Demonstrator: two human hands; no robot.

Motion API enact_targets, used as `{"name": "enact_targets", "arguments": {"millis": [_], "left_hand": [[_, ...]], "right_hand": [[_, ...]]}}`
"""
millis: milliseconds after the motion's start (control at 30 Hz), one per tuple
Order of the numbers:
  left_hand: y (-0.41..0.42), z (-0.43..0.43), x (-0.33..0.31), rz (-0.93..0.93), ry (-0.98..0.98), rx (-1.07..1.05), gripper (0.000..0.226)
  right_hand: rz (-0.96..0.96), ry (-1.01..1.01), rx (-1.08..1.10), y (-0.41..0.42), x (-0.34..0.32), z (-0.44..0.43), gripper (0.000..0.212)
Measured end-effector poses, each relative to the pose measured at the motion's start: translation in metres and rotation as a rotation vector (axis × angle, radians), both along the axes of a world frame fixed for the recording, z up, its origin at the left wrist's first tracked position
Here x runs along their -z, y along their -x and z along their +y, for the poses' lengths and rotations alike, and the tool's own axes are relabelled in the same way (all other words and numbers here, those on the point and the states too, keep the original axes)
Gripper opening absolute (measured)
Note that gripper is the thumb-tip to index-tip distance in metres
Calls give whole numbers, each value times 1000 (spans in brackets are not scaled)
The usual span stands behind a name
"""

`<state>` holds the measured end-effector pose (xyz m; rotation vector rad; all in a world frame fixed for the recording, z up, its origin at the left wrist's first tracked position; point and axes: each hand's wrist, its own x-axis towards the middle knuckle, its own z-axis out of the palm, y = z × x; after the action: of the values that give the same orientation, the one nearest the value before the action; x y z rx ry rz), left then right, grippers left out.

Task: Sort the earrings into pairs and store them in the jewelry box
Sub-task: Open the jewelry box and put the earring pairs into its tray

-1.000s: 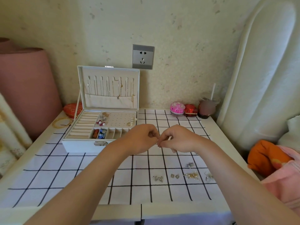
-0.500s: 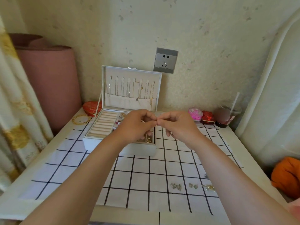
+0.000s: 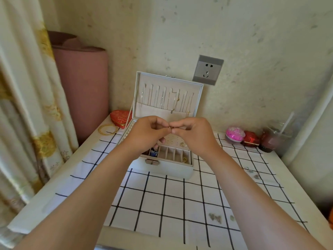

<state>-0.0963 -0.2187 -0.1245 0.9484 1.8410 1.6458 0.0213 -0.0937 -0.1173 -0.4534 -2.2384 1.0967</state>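
Observation:
The white jewelry box (image 3: 180, 170) stands open on the checked cloth, its lid upright with necklaces hanging inside. Above its tray, my left hand (image 3: 146, 136) and my right hand (image 3: 196, 136) meet fingertip to fingertip, both pinching a small dark-and-gold earring (image 3: 170, 127). The hands hide much of the box's peg panel. Loose earrings lie on the cloth at the front right (image 3: 215, 217) and further right (image 3: 250, 170). A gold ring (image 3: 184, 160) sits in the box's right front compartment.
A red heart-shaped box (image 3: 119, 117) and gold bangles (image 3: 108, 129) lie left of the jewelry box. A pink ball (image 3: 235, 134), a red box (image 3: 251, 138) and a cup with a straw (image 3: 275, 139) stand at the back right. A curtain hangs at left.
My hands have lifted from the table's middle to above the box tray, still pinching the earring together. The view has swung left and closer to the box.

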Motion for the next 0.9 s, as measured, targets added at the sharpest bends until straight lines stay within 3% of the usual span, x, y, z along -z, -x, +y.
{"name": "enact_targets", "arguments": {"millis": [200, 367, 567, 900], "left_hand": [[19, -14, 3, -70, -28, -71, 17], [38, -24, 7, -50, -33, -185, 9], [45, -30, 8, -124, -72, -207, 8], [42, -31, 8, -172, -67, -163, 5]], "right_hand": [[-5, 90, 49, 22, 5, -5, 13], [-231, -165, 193, 41, 24, 0, 4], [-398, -387, 217, 52, 31, -2, 3], [-397, -448, 133, 54, 31, -5, 10]]}}
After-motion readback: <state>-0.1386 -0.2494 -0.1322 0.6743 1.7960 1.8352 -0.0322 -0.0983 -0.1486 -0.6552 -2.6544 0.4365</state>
